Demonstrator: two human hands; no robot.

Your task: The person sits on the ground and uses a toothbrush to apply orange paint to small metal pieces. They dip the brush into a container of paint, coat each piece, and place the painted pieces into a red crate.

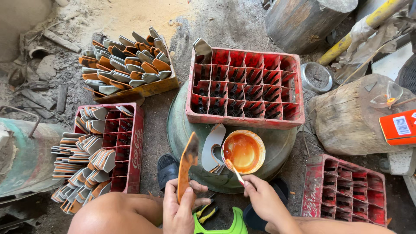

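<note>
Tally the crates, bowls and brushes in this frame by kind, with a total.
Red plastic crates: 3, one on the upturned basin, one at left, one at lower right
Bowls: 2, orange paint bowl, grey metal bowl
Brushes: 1, in the right hand
Total: 6

Orange-coated blade (187,167) in left grip (180,208)

outdoor workshop | dirt floor (164,130) | red crates (245,86) | log block (346,117) | paint bowl (243,151)
</note>
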